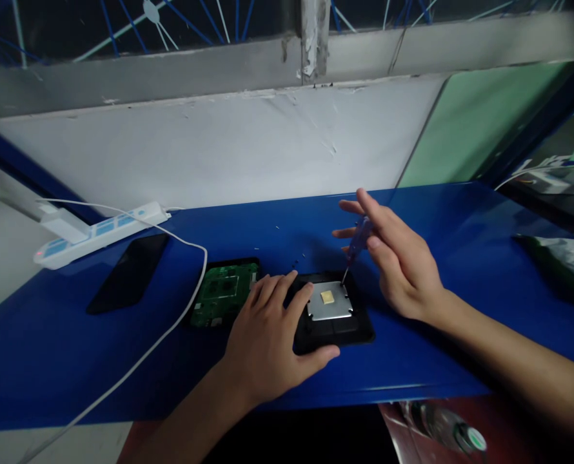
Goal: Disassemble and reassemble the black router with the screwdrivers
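A black device casing [349, 328] lies on the blue table [74, 361], with a grey metal plate [329, 301] in it that carries a small yellow square. My left hand [272, 341] lies flat on the casing's left side, fingers spread, holding it down. My right hand [398, 261] pinches a blue screwdriver [357, 243] between thumb and fingers. Its tip touches the plate's upper right corner. A green circuit board [222, 293] sits in another black shell just left of my left hand.
A white power strip [98, 232] rests at the table's back left, its white cable [190, 309] trailing off the front edge. A black phone [129, 274] lies beside it. A plastic-wrapped item [565, 261] sits at far right. A bottle [449, 428] stands below the table.
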The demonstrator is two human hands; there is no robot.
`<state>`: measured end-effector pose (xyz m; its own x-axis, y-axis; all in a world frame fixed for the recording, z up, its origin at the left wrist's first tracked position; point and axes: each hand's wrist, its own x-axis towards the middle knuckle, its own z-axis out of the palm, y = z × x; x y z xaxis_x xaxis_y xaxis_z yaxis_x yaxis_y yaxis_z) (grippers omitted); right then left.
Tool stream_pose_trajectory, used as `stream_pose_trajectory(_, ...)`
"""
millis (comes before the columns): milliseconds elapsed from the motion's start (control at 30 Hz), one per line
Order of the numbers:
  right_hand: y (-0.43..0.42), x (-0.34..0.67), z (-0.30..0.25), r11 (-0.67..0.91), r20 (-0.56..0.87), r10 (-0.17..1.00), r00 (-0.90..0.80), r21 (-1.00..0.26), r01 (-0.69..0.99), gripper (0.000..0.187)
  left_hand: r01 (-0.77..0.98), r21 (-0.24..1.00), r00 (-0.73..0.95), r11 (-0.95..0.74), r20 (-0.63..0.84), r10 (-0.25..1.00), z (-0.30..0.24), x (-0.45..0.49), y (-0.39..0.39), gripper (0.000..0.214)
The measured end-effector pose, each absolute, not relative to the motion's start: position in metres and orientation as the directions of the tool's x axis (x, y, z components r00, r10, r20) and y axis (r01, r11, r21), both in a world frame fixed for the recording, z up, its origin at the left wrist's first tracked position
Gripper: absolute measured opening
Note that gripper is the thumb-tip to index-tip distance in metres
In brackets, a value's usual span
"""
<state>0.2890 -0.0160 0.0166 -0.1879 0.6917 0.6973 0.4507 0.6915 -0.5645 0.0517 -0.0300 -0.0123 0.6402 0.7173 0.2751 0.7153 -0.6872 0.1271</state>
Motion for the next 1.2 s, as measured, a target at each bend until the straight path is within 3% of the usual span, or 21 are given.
stream_pose_trajectory(233, -0.01, 0.289, 0.015, 0.691, 0.764, 0.619, -0.182, -0.419, 0.59, 0.063, 0.71, 0.114, 0.647, -0.695, 0.283, 0.708, -0.013, 0.049, -0.03, 0.078)
stream_pose_trajectory(367, -0.008, 0.291, 0.014, 0.67, 0.771, 0.625, -0.12, -0.451, 0.589, 0.062, 0.712, 0.11, 0.648, -0.694, 0.277, 0.709, -0.013, 0.048, -0.031, 0.078)
stream_pose_trajectory(567, -0.015, 0.29, 0.02, 0.679, 0.764, 0.622, -0.173, -0.417, 0.605, 0.043, 0.716, 0.109, 0.647, -0.69, 0.269, 0.714, -0.012, 0.05, -0.031, 0.076)
stream_pose_trajectory(767, -0.015, 0.287, 0.021, 0.69, 0.767, 0.608, -0.203, -0.385, 0.613, 0.054, 0.721, 0.107, 0.642, -0.685, 0.271, 0.718, -0.014, 0.05, -0.03, 0.076)
stream_pose_trajectory(900, -0.013, 0.287, 0.022, 0.679, 0.802, 0.573, -0.17, -0.349, 0.646, 0.048, 0.718, 0.11, 0.642, -0.687, 0.274, 0.716, -0.013, 0.051, -0.03, 0.075)
stream_pose_trajectory(1100, -0.015, 0.287, 0.025, 0.679, 0.794, 0.592, -0.135, -0.402, 0.614, 0.032, 0.719, 0.115, 0.64, -0.686, 0.275, 0.717, -0.012, 0.051, -0.031, 0.074)
stream_pose_trajectory(1200, -0.017, 0.287, 0.023, 0.693, 0.767, 0.619, -0.168, -0.433, 0.576, 0.034, 0.72, 0.12, 0.636, -0.683, 0.278, 0.72, -0.012, 0.05, -0.031, 0.075)
